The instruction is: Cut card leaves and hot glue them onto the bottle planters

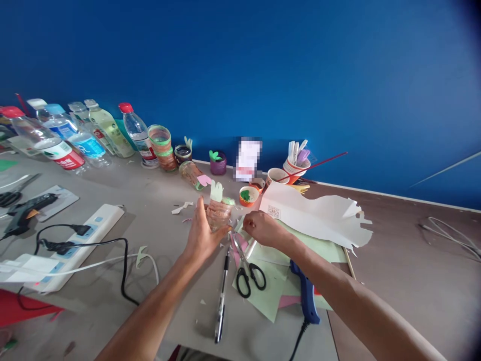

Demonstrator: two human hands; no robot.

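My left hand is wrapped round a small clear plastic bottle piece that stands on the table, with a pale green paper cut-out sticking up from its top. My right hand rests just to the right of it, fingers curled into a pinch; what it holds is too small to make out. Black-handled scissors and a black pen lie right below the hands. A blue glue gun lies under my right forearm on sheets of light green paper.
A cut white paper sheet lies to the right. Several water bottles, decorated jars and paper cups line the blue wall. A white power strip with cables and a black glue gun are at left.
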